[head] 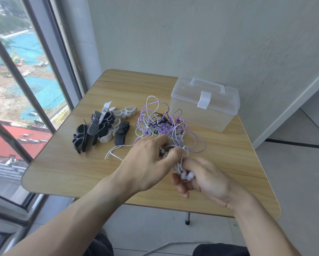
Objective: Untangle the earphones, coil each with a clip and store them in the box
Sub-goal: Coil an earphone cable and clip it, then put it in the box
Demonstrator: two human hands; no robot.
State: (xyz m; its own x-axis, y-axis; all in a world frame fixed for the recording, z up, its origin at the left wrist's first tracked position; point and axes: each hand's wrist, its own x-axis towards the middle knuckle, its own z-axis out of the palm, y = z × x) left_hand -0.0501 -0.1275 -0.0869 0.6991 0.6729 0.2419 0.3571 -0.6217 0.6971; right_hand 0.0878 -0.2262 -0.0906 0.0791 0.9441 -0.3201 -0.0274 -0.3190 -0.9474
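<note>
Left hand and right hand both pinch white earphones. Behind, purple, green and black cords lie knotted on the table, between clips and closed box.

Two bare forearms, no sleeves reaching wrist or elbow. No watch, ring or band on the left hand or the right hand. Short, plain nails. Dark trousers over both knees at the bottom edge.
</note>
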